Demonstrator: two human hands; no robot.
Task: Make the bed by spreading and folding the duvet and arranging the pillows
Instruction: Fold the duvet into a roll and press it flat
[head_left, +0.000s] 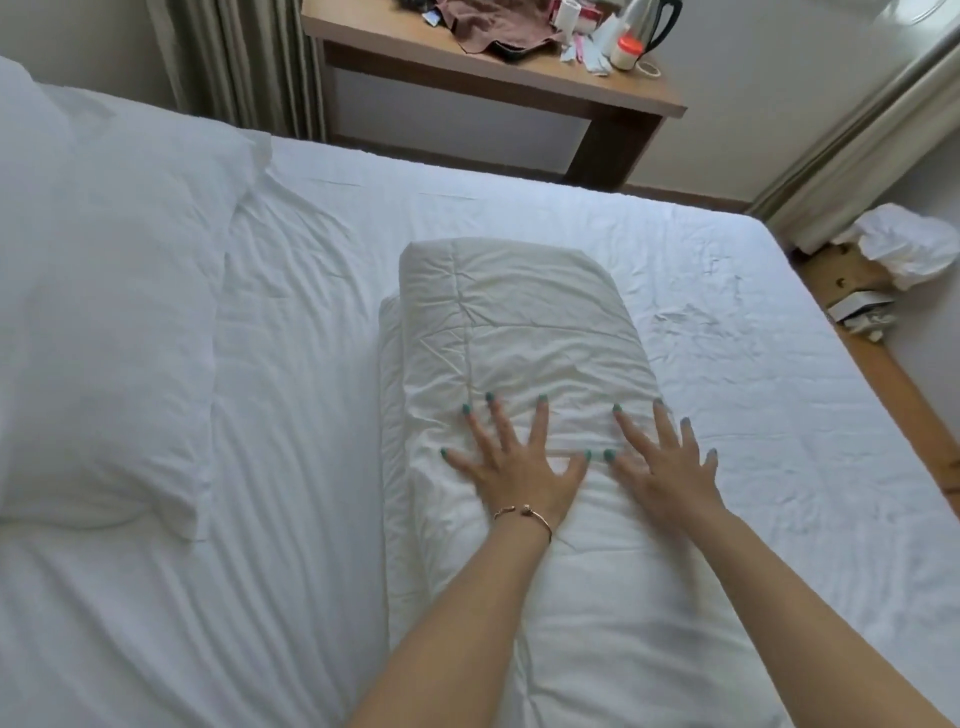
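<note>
Two hands lie flat on the folded duvet (524, 374), side by side, thumbs nearly meeting. My left hand (519, 467) has its fingers straight and fanned, palm down on the near half of the bundle; it grips nothing. A thin bracelet (524, 517) circles that wrist. My right hand (667, 467) is likewise spread and pressing, its outer fingers reaching over the duvet's right edge; slight blur there, so I cannot tell whether the little finger touches the sheet.

Duvet: folded into a long, narrow, thick stack, lying lengthwise away from me in the middle of the bed (753, 364), with its far end rounded and its surface creased. A lower layer shows along its left side.

Left of it, well apart, a white pillow (109, 322) rests at the bed's left end, with a second one partly visible behind at the frame edge.

Beyond the bed, a wooden worktop (597, 85) against the wall carries a brown cloth (483, 26), a kettle (657, 23) and a small jar with an orange lid (627, 52). Curtains (234, 57) hang left of it. On the floor at right, crumpled white fabric (909, 244) sits on a cardboard box (836, 270).
</note>
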